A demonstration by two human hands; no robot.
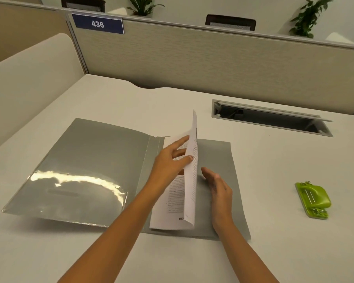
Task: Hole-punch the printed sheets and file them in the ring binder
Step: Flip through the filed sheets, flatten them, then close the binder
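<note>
Printed sheets (189, 180) stand nearly on edge over the right half of the open grey binder (86, 160), their far corner raised high and their near edge low by the binder's near rim; text shows on both faces, too small to read. Head view, the only one: your left hand (170, 160) comes in from the near left and holds the sheets, thumb on the right face of the top page and fingers spread behind it on the left side, so the grip is closed on paper. Your right hand (219, 186) lies flat and open on the binder's right cover, just right of the sheets, fingers pointing far-left, holding nothing; whether the fingertips touch the paper's edge, you cannot tell. The binder lies flat on the white desk (274, 231), spine running near to far through the middle, a glossy clear pocket (74, 193) on the near part of the left cover catching glare. No rings can be made out under the sheets. Green hole punch (314, 199) sits on the desk well to the right of the binder, apart from both hands. Far right, a cable tray slot (270, 119) stands open in the desk. Beyond it runs a beige partition carrying a blue plate marked 436 (98, 24).
</note>
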